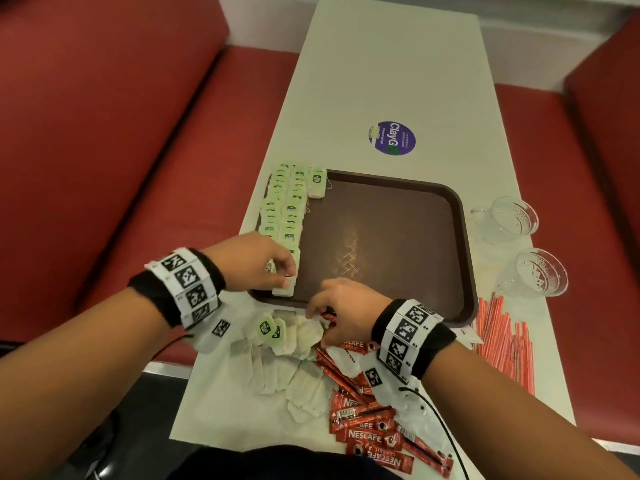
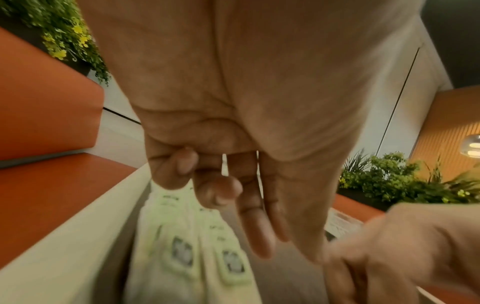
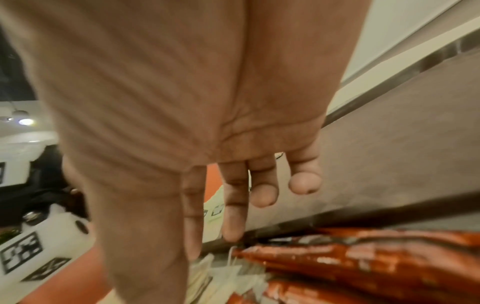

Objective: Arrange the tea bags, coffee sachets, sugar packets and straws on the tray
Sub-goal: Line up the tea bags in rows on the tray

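Observation:
A brown tray (image 1: 398, 237) lies on the white table, with two rows of green-tagged tea bags (image 1: 284, 209) along its left side. My left hand (image 1: 287, 275) is at the near end of those rows, its fingertips touching the nearest tea bag (image 1: 284, 291). In the left wrist view the left hand (image 2: 285, 253) pinches nothing, and the rowed tea bags (image 2: 182, 253) lie below it. My right hand (image 1: 318, 323) reaches down with loose fingers to the loose tea bags (image 1: 291, 368) before the tray. In the right wrist view the right hand (image 3: 187, 263) holds nothing. Red coffee sachets (image 1: 367, 420) lie nearer me.
Red-striped straws (image 1: 502, 334) lie at the table's right edge. Two glass cups (image 1: 509, 220) (image 1: 536, 275) stand to the right of the tray. A purple sticker (image 1: 392, 138) is beyond the tray. Red bench seats (image 1: 121, 133) flank the table.

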Motion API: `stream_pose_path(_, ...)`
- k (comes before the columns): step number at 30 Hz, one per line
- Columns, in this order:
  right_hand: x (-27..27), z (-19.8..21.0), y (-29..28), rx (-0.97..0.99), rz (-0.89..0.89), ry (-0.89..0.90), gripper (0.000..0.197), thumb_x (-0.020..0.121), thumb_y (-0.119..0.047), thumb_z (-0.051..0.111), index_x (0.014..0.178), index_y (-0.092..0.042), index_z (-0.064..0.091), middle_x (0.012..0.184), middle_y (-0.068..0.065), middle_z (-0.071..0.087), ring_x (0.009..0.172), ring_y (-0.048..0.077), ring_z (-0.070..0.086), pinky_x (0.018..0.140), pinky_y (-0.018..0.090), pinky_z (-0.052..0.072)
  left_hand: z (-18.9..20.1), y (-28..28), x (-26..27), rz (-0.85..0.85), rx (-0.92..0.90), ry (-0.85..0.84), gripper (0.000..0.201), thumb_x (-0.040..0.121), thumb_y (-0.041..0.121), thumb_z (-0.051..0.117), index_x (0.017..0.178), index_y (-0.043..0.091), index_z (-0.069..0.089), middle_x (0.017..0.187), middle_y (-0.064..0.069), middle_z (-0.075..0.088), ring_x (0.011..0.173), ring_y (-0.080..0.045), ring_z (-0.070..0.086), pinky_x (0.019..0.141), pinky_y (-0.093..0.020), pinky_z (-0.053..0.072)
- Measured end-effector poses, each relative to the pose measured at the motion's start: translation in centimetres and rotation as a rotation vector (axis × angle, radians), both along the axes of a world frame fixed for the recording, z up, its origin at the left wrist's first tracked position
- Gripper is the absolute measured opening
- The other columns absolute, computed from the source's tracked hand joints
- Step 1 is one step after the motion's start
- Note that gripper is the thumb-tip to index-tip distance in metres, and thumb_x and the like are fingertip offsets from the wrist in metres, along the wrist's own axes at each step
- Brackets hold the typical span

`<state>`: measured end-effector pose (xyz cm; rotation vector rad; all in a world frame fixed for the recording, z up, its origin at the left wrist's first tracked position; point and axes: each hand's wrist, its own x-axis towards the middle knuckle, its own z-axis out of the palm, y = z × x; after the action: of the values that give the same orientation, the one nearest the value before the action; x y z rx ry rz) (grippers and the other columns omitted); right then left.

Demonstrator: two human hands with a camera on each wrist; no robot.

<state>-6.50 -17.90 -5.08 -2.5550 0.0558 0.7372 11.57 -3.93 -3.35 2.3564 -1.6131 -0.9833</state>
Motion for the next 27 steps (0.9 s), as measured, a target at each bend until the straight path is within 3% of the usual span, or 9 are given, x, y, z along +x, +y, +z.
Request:
stream_pose_path(5, 0.3, -0.1, 1.1, -0.05, 0.022, -0.037, 0.019, 0.086, -0.029, 0.072, 0.105, -0.03, 0.074, 0.113, -0.002, 0.055, 0.108, 0.019, 0.048, 0.09, 0.038, 0.048, -1.8, 3.7, -1.2, -0.08, 0.143, 0.016, 0.036, 0.082, 0.046, 0.076, 0.116, 0.038, 0.065, 0.105, 0.021, 0.068, 0.095, 0.002, 0.061, 0.086, -0.023, 0.05)
stream_pose_path(7, 0.4, -0.4, 1.3, -0.067, 0.017, -0.052, 0.013, 0.09, -0.028, 0.067, 0.099, -0.029, 0.076, 0.111, -0.005, 0.057, 0.107, 0.018, 0.049, 0.089, 0.037, 0.048, -2.4, 4.5, -1.5, -0.067, 0.129, 0.022, 0.035, 0.081, 0.043, 0.077, 0.114, 0.038, 0.065, 0.102, 0.02, 0.067, 0.091, 0.001, 0.06, 0.082, -0.023, 0.049)
stream_pose_path(10, 0.5, -0.4, 1.4, -0.076, 0.008, -0.06, 0.015, 0.093, -0.023, 0.061, 0.1, -0.027, 0.074, 0.111, -0.007, 0.059, 0.107, 0.017, 0.049, 0.089, 0.036, 0.047, -3.1, 5.1, -1.6, -0.029, 0.086, 0.038, 0.029, 0.082, 0.036, 0.078, 0.109, 0.037, 0.066, 0.095, 0.02, 0.066, 0.077, 0.008, 0.054, 0.068, -0.014, 0.039)
stream_pose_path(16, 0.8, -0.6, 1.7, -0.107, 0.074, 0.016, 0.044, 0.087, -0.011, 0.061, 0.127, -0.031, 0.062, 0.112, -0.002, 0.052, 0.11, 0.02, 0.046, 0.087, 0.036, 0.045, -3.4, 5.6, -1.7, 0.016, 0.058, 0.052, 0.024, 0.084, 0.033, 0.076, 0.105, 0.038, 0.067, 0.092, 0.019, 0.065, 0.072, 0.011, 0.053, 0.064, -0.013, 0.037)
stream_pose_path(19, 1.3, -0.8, 1.8, -0.172, 0.111, 0.026, 0.038, 0.09, -0.009, 0.06, 0.12, -0.031, 0.068, 0.103, -0.004, 0.046, 0.109, 0.022, 0.047, 0.085, 0.037, 0.048, -3.3, 5.6, -2.0, 0.005, 0.055, 0.052, 0.023, 0.085, 0.033, 0.075, 0.108, 0.037, 0.069, 0.092, 0.018, 0.064, 0.07, 0.018, 0.049, 0.059, -0.009, 0.032)
stream_pose_path(22, 1.3, -0.9, 1.6, -0.171, 0.101, -0.026, 0.026, 0.092, -0.015, 0.057, 0.105, -0.03, 0.074, 0.103, -0.005, 0.053, 0.106, 0.02, 0.048, 0.085, 0.038, 0.049, -2.8, 5.6, -2.0, 0.006, 0.046, 0.058, 0.02, 0.087, 0.035, 0.073, 0.107, 0.037, 0.07, 0.092, 0.018, 0.064, 0.071, 0.017, 0.049, 0.059, -0.01, 0.032)
stream_pose_path(27, 1.0, -0.1, 0.3, -0.016, -0.03, -0.154, 0.011, 0.091, -0.022, 0.057, 0.094, -0.023, 0.068, 0.098, -0.005, 0.056, 0.097, 0.016, 0.05, 0.087, 0.034, 0.048, -1.3, 5.1, -1.3, 0.037, -0.014, 0.055, 0.01, 0.09, 0.034, 0.071, 0.1, 0.035, 0.071, 0.09, 0.02, 0.065, 0.073, 0.015, 0.051, 0.06, -0.008, 0.034)
